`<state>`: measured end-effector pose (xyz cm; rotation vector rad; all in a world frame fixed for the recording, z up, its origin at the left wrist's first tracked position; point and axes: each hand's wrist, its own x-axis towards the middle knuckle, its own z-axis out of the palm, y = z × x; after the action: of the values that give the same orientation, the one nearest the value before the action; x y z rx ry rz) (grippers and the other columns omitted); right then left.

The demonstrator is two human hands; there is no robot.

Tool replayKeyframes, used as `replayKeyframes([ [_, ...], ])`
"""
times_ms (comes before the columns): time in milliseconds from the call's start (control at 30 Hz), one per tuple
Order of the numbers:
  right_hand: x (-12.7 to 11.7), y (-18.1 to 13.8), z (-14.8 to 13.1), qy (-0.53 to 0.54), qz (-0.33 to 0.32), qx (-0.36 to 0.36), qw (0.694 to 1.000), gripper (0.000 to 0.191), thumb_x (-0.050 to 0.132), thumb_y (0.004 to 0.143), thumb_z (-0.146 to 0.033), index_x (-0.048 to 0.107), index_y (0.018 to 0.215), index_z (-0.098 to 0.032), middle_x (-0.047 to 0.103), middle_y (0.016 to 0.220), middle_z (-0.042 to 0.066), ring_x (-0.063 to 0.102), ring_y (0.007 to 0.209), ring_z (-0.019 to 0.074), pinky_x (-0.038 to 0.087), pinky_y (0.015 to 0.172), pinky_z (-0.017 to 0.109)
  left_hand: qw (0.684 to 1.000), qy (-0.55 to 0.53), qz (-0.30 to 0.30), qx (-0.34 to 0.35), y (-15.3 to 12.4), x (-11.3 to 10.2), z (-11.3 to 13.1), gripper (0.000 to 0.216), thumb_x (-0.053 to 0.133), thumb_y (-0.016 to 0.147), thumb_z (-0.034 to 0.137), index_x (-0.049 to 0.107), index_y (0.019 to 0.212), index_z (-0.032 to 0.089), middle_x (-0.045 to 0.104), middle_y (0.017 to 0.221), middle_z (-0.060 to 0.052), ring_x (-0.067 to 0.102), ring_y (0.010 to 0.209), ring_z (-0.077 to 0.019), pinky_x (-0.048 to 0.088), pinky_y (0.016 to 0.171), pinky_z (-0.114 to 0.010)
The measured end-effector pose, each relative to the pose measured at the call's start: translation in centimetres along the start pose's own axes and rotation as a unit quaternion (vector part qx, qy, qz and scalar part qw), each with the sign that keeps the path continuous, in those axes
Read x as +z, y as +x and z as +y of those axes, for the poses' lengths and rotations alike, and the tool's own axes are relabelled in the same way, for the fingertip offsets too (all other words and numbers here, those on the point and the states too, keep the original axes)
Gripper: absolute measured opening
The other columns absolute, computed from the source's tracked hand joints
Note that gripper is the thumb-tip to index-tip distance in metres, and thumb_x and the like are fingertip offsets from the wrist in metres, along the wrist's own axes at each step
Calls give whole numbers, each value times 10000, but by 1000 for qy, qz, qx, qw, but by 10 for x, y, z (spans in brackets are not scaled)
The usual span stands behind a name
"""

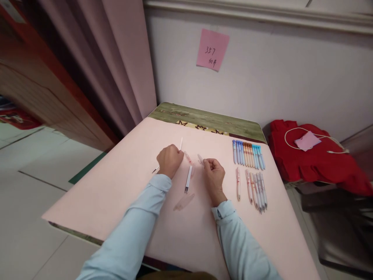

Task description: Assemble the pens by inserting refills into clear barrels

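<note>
My left hand (170,160) is closed around a thin white pen refill (181,144); its dark tip end pokes out below the fist. My right hand (214,175) pinches a small translucent pen part (200,158) between thumb and fingers. Between the hands lies a clear pen barrel with red marks (188,157). Just below it, white refills (188,179) rest side by side, dark tips toward me. Nearer to me are flat translucent pieces (184,202), whose exact kind I cannot make out.
On the pink-covered table (122,194), a row of blue, brown and light-blue pens (247,154) lies at the right. Below it are a single pink pen (238,184) and several pale pens (258,190). A red cloth (305,163) with a white cord sits beyond the right edge.
</note>
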<state>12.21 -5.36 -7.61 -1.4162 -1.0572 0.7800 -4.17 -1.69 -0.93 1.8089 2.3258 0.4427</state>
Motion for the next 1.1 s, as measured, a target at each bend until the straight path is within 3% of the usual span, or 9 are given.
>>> replayKeyframes([
  [33,0,1,-2,12,-8,-6,1000,298,622,816,-461,654,785,-166,627,685,9,542,648,149,444,612,255,999,-7,25,27,-5,-2,-2,187,553,856,286,711,893,192,745,896,-112,692,894,-290,472,727,-363],
  [100,0,1,-5,39,-47,-14,998,324,626,824,-477,677,830,-157,626,691,11,540,650,145,443,610,254,989,-8,43,143,-17,-4,-4,186,542,892,310,695,900,205,742,865,-71,688,851,-247,457,710,-330],
  [200,1,0,-10,99,-129,9,987,375,654,823,-492,713,976,-155,610,664,-6,495,572,121,401,541,244,943,12,14,334,-31,2,-5,184,522,929,281,675,882,187,738,858,-59,683,806,-207,432,666,-299],
  [267,2,-1,-10,136,-155,30,978,379,673,815,-504,722,954,-155,577,616,-21,448,515,103,353,486,235,918,19,-3,396,-34,8,-4,196,503,947,259,663,874,173,732,853,-65,679,783,-204,425,649,-300],
  [367,1,2,-7,184,-116,49,975,394,651,830,-543,695,818,-151,542,583,-30,411,476,81,299,443,220,911,-17,-8,413,-23,13,-6,172,521,953,269,654,902,172,721,862,-61,667,796,-203,444,684,-308],
  [467,-5,14,-2,262,4,81,962,418,586,864,-576,633,821,-162,539,588,-40,396,457,67,273,424,203,925,-64,12,373,-3,13,-12,121,559,932,258,656,933,185,707,908,-61,646,871,-211,463,768,-326],
  [600,-12,31,3,306,112,62,943,317,697,790,-458,571,876,-180,534,631,-63,441,500,63,341,463,189,928,-71,5,366,15,17,-13,147,547,889,148,684,890,201,690,955,-71,608,970,-228,459,849,-353],
  [867,-10,39,9,278,156,51,946,298,672,791,-441,562,895,-184,598,717,-30,485,532,68,401,487,203,875,-1,-62,481,25,46,31,270,562,843,84,731,1015,206,703,1055,-82,565,1054,-241,395,909,-387],
  [1100,-10,38,8,277,160,60,945,327,691,790,-478,566,830,-179,601,693,-29,478,521,66,396,470,199,820,78,-105,557,35,42,49,211,557,818,47,717,809,184,712,879,-104,576,961,-236,369,857,-376],
])
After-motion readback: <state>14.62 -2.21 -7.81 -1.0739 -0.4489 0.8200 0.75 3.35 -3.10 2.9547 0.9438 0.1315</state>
